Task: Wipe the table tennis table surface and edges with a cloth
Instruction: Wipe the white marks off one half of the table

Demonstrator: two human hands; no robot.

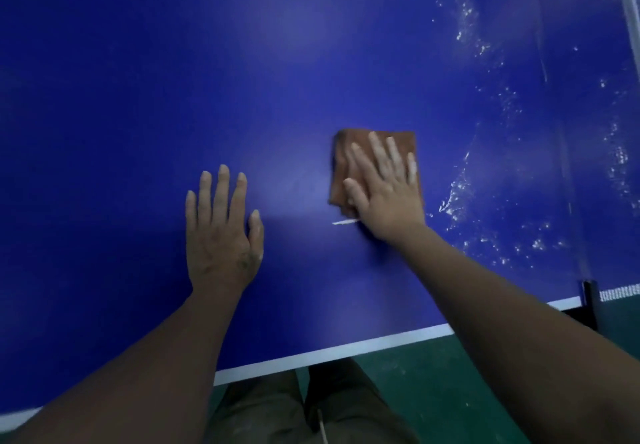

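Observation:
The blue table tennis table (173, 80) fills most of the view. Its white edge line (329, 350) runs along the near side. A folded brown cloth (349, 145) lies flat on the surface right of centre. My right hand (384, 190) presses down on the cloth with the fingers spread over it. My left hand (221, 232) rests flat on the bare table to the left of the cloth, fingers apart, holding nothing. White dusty smears (460, 187) cover the table to the right of the cloth, and a short white streak (344, 222) lies just below it.
The net (620, 293) and its black post (590, 296) stand at the right end of the table. Green floor (433, 374) shows below the near edge, with my legs in dark trousers (304, 409) close against the table.

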